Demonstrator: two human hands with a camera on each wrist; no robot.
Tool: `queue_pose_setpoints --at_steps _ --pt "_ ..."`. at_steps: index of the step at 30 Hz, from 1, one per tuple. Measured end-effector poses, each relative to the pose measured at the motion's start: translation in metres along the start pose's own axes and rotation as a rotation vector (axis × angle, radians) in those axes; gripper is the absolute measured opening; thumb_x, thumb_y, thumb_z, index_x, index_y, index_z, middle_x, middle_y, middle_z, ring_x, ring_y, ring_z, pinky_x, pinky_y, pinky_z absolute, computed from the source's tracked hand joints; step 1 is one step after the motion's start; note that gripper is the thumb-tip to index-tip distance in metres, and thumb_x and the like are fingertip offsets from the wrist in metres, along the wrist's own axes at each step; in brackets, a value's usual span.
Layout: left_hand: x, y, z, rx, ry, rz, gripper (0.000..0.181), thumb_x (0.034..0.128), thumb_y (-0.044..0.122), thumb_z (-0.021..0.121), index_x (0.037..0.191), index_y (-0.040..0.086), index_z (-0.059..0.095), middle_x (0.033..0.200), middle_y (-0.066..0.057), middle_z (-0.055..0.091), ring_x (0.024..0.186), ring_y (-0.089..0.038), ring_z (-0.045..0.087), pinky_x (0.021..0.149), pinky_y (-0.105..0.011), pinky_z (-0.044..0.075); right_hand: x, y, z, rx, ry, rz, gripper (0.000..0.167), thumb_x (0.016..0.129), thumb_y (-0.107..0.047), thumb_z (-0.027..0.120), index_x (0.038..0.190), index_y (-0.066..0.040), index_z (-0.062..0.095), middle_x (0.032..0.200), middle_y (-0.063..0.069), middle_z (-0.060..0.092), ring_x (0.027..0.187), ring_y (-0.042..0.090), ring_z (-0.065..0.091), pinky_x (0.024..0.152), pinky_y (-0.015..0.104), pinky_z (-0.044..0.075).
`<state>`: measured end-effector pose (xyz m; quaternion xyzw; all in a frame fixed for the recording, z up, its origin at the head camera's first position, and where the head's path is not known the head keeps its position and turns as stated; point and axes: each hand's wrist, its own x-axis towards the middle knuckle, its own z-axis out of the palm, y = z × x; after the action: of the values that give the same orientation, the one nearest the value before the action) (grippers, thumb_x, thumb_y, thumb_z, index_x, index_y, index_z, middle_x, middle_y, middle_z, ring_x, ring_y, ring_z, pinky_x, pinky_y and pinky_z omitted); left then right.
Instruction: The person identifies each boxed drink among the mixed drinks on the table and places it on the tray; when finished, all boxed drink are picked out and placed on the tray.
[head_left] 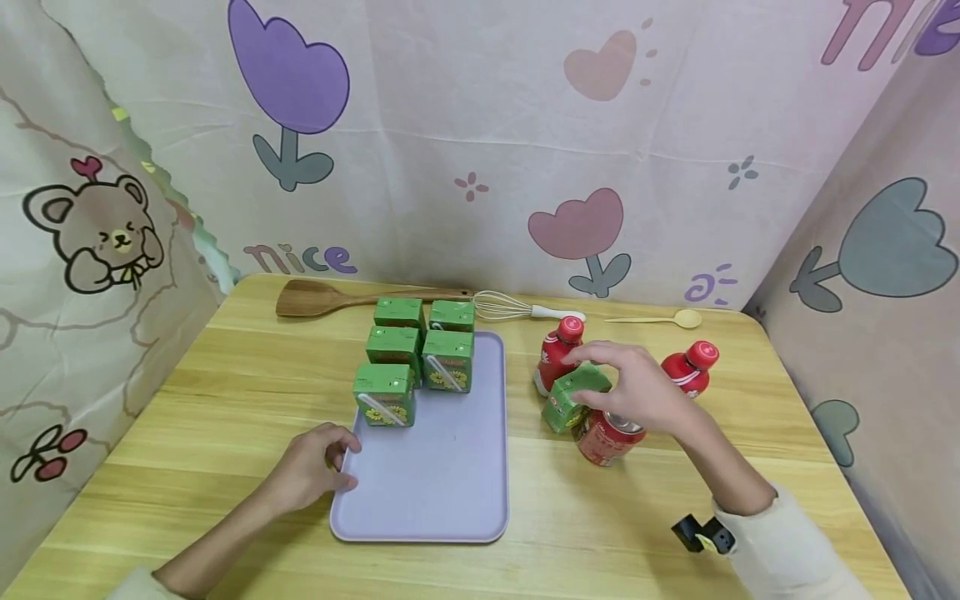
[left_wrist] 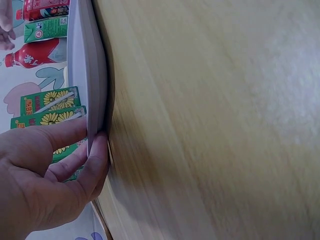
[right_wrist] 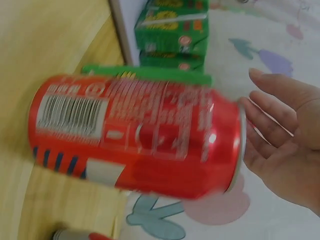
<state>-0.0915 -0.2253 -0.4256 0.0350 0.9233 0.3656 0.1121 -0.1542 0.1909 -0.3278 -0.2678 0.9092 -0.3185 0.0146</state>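
My left hand (head_left: 311,468) pinches the left rim of a lilac tray (head_left: 450,500); in the left wrist view the thumb lies over the rim and fingers lie beneath it. Several green drink cartons (head_left: 384,396) with straws stand on the tray's far left part. Over to the right, my right hand (head_left: 637,387) hovers with parted fingers above another green carton (head_left: 566,408) and a red can (head_left: 609,439). The right wrist view has the can (right_wrist: 145,137) in front of the carton, the fingers beyond its top, holding nothing. A red-capped bottle (head_left: 558,354) stands just behind that carton.
A second red bottle (head_left: 688,367) is right of my right hand. Along the table's back edge lie a wooden spatula (head_left: 307,298), a whisk (head_left: 502,306) and a pale yellow spoon (head_left: 686,318). Patterned cloth (head_left: 480,150) walls the table's back and sides.
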Motion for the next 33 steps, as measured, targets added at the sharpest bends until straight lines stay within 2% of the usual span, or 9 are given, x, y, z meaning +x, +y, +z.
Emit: queue_pose_setpoints --at_steps 6,11,19,27,33 --pt "0.0 0.0 0.0 -0.001 0.002 -0.004 0.037 0.063 -0.003 0.08 0.095 0.005 0.064 0.079 -0.003 0.053 0.071 -0.013 0.048 0.055 -0.02 0.042 0.004 0.018 -0.002 0.006 -0.065 0.031 0.039 0.074 -0.016 0.081 0.11 -0.014 0.068 0.112 0.001 0.068 0.111 0.024 0.06 0.095 0.048 0.048" --pt "0.0 -0.002 0.0 -0.003 -0.001 -0.009 0.037 0.0633 -0.003 0.08 0.095 0.005 0.064 0.08 -0.003 0.052 0.072 -0.013 0.048 0.055 -0.02 0.042 0.006 0.023 -0.001 0.031 -0.111 0.075 0.035 0.075 -0.018 0.08 0.108 -0.016 0.069 0.109 0.001 0.07 0.109 0.025 0.06 0.093 0.051 0.048" --pt "-0.001 -0.001 0.0 -0.01 -0.004 -0.003 0.036 0.0641 -0.002 0.08 0.095 0.005 0.063 0.079 -0.003 0.052 0.071 -0.013 0.048 0.055 -0.02 0.042 0.007 0.026 0.001 0.045 -0.122 0.118 0.033 0.075 -0.016 0.08 0.106 -0.018 0.07 0.11 0.001 0.069 0.112 0.027 0.059 0.097 0.055 0.045" --pt "-0.001 -0.002 0.0 -0.016 0.003 -0.007 0.036 0.0637 -0.003 0.08 0.095 0.005 0.064 0.08 -0.003 0.052 0.071 -0.013 0.048 0.055 -0.02 0.043 0.011 0.022 0.002 -0.011 -0.138 0.097 0.036 0.073 -0.015 0.081 0.107 -0.017 0.07 0.113 0.004 0.067 0.107 0.025 0.059 0.088 0.045 0.052" --pt "-0.001 -0.002 0.0 -0.021 0.005 0.021 0.037 0.0623 -0.003 0.081 0.095 0.004 0.064 0.08 -0.004 0.053 0.071 -0.013 0.049 0.056 -0.02 0.043 0.01 0.02 0.001 -0.048 -0.168 0.078 0.039 0.071 -0.015 0.083 0.108 -0.014 0.071 0.112 0.005 0.066 0.101 0.022 0.059 0.082 0.039 0.054"
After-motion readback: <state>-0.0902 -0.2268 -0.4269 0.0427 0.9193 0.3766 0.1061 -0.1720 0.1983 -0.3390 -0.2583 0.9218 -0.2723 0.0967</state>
